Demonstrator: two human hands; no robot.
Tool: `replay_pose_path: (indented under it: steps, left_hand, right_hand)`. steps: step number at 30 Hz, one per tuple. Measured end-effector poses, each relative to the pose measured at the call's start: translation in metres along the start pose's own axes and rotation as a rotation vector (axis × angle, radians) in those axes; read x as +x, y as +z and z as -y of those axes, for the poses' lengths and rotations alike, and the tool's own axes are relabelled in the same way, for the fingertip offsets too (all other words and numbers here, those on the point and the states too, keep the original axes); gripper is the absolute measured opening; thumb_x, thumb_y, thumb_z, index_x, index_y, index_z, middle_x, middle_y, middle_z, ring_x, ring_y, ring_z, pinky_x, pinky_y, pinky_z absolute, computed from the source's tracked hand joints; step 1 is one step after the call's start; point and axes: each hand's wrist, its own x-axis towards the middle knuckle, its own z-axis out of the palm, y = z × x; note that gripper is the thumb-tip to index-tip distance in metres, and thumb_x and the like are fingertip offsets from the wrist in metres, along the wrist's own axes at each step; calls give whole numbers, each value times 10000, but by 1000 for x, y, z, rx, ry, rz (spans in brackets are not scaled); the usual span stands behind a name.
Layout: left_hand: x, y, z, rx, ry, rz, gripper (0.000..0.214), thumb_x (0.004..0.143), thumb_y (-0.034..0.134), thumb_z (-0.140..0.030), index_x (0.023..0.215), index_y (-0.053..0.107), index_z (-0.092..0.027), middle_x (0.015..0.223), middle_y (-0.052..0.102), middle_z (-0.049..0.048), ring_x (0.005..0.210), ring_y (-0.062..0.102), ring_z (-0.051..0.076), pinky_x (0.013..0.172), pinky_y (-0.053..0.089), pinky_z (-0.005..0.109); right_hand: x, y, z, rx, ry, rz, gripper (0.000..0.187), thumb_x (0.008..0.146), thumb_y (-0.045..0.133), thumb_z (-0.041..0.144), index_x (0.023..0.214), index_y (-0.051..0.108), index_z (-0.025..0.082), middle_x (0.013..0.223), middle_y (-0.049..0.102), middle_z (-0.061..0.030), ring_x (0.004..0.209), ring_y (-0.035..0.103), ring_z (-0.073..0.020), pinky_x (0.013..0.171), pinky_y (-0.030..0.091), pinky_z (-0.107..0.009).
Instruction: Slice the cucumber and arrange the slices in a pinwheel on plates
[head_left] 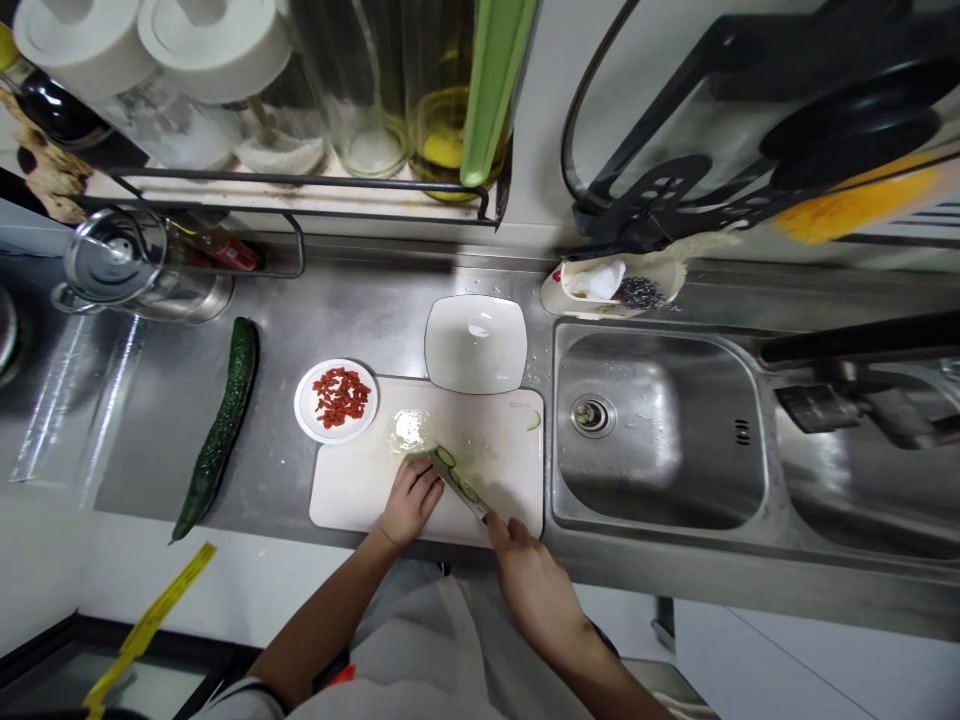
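Note:
A white cutting board [352, 490] lies on the steel counter in front of me. My left hand [410, 500] rests on it with curled fingers, pressing down a piece of cucumber that is mostly hidden under them. My right hand [534, 580] is closed around the handle of a knife [459, 478]. Its blade lies against my left fingers with cucumber slices stuck to it. A pile of pale cucumber slices [411, 430] sits on the board just beyond my left hand. One stray slice [533, 420] lies at the board's right edge.
A whole cucumber [223, 425] lies on the counter to the left. A small white plate of red berries [336, 400] and a square white dish [475, 344] stand behind the board. The sink [660, 430] is to the right. Jars and a rack line the back wall.

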Motion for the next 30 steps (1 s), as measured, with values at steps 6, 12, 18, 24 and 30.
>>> replay_pose_path:
  steps: [6,12,18,24,30]
  left_hand:
    - [0,-1,0,-4,-4,9,228,853,577,-169,1080,591,-164,1039,618,104,1049,576,204,915,500,400]
    - [2,-1,0,-13,15,15,239,859,569,-164,1098,580,-157,1047,620,112,1058,575,207,907,503,402]
    - [0,1,1,-3,21,10,244,869,558,-172,1111,572,-160,1028,636,109,1050,586,209,907,506,414]
    - [-2,2,2,-10,26,5,239,875,549,-172,1112,573,-156,1025,643,114,1030,601,209,899,513,421]
    - [-3,3,3,5,15,10,225,877,550,-186,1099,577,-164,1015,645,108,1021,605,212,886,522,421]
  right_hand:
    - [0,-4,0,31,2,29,512,864,283,26,1304,474,203,1050,616,-120,831,665,-196,646,477,-239]
    - [4,-5,-1,47,-24,24,539,839,262,-5,1291,481,190,1004,618,-116,805,669,-204,628,478,-266]
    - [6,-7,-3,8,-44,6,500,851,299,8,1265,498,207,986,633,-103,790,667,-190,618,469,-236]
    - [9,-9,-4,13,-52,11,467,868,318,36,1261,493,218,982,641,-97,793,664,-173,632,464,-218]
    - [11,-13,-1,24,-41,30,484,862,294,21,1248,510,216,999,639,-105,807,669,-184,639,470,-227]
